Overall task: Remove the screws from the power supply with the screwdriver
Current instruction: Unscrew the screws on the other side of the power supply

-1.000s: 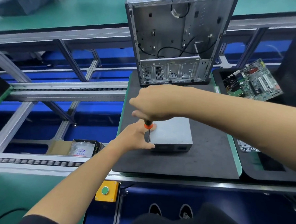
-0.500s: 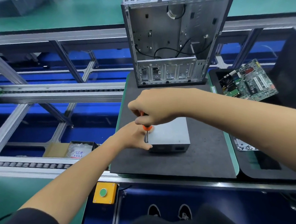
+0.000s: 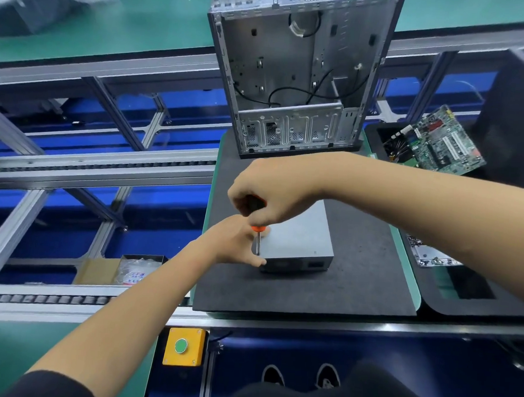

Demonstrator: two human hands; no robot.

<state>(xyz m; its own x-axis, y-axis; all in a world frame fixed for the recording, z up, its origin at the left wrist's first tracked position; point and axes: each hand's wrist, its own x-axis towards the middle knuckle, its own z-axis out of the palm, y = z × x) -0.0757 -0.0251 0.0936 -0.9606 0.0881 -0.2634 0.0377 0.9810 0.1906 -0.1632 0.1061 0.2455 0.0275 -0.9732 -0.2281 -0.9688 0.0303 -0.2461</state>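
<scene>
A grey metal power supply lies flat on a black foam mat. My right hand grips the black and orange handle of a screwdriver, whose shaft points straight down at the box's near left corner. My left hand holds that left corner of the power supply, thumb on the top and fingers along the side next to the shaft. The screw itself is hidden by my fingers.
An empty computer case stands upright at the far end of the mat. A green circuit board lies in a black tray at the right. A yellow box with a green button sits on the near rail. Conveyor rails run left.
My right hand has risen slightly on the screwdriver, showing more of the handle. My left hand stays on the corner of the power supply.
</scene>
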